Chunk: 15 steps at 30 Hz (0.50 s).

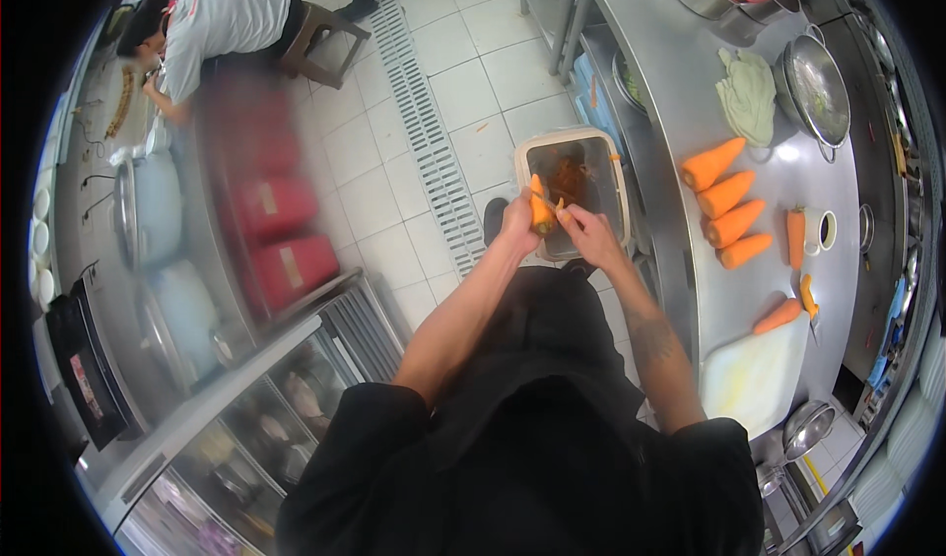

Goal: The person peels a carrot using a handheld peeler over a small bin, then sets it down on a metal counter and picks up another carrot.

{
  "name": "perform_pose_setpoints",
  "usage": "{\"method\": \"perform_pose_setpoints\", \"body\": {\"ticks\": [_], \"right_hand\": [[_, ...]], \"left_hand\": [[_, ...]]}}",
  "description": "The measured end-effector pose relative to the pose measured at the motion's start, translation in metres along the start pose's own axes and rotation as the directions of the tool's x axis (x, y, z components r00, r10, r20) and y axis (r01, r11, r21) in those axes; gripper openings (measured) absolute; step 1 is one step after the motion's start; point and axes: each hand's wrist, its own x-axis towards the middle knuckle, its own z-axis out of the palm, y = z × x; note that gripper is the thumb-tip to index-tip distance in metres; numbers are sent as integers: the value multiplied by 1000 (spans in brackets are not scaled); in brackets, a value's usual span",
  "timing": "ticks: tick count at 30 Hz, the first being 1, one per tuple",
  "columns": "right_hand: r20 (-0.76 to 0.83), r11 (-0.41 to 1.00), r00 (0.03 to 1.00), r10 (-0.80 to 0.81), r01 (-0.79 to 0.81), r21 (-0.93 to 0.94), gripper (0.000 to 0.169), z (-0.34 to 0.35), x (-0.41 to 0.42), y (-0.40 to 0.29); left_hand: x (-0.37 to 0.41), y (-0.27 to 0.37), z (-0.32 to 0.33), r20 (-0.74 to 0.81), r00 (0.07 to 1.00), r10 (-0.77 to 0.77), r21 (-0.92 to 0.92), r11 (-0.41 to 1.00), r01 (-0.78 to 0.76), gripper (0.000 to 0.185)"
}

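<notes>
Over a waste bin with a beige rim, my left hand grips a carrot; its narrow tip points away from me. My right hand is closed around a small bladed tool that looks like a peeler. Its metal blade lies against or just above the carrot; the fingers hide much of the handle. Orange-brown scraps lie inside the bin. To my right, several peeled-looking carrots are lined up on a stainless steel table.
On the table are a white mug, two thinner carrots, a yellow-handled tool, a white cutting board, a pale green cloth and a colander. A floor drain runs ahead. A person bends over the left counter.
</notes>
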Motion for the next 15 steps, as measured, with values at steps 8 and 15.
{"method": "perform_pose_setpoints", "body": {"ticks": [8,15], "right_hand": [[18,997,998,-54,55,-53,35,-9,-15,-10],[-26,990,999,-35,38,136,40,25,27,30]], "left_hand": [[7,0,8,-36,999,6,-38,999,-7,38],[-17,-9,-8,55,998,-39,193,981,28,38]]}}
